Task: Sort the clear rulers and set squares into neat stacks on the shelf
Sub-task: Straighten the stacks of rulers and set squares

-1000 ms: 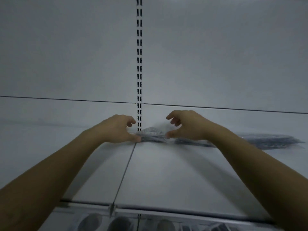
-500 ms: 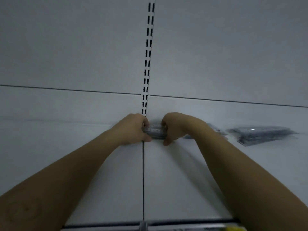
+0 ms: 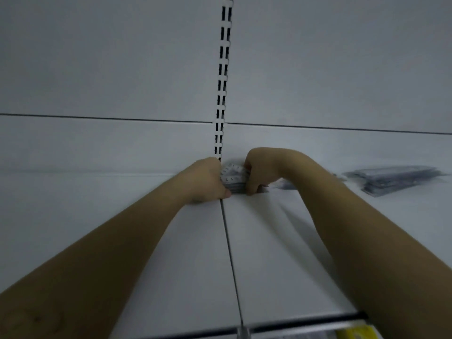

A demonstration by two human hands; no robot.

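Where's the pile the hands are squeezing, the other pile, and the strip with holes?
Squeezed pile (image 3: 233, 178), head view, its printed top face.
Other pile (image 3: 396, 178), head view, middle of its top.
Strip with holes (image 3: 223, 69), head view, white middle rib.

White shelf (image 3: 281, 253): left hand (image 3: 208, 178) and right hand (image 3: 259, 170) grip clear ruler bundle (image 3: 233, 178); second stack (image 3: 396, 178) well right.

Person, seen from the head camera.
1. Left hand (image 3: 205, 178): bare, one thumbnail showing.
2. Right hand (image 3: 259, 167): bare.
3. Left forearm (image 3: 110, 260): unclothed to the frame edge, with a faint smudged mark near the lower left corner, too dim to identify.
4. Right forearm (image 3: 354, 228): unclothed to the frame edge.
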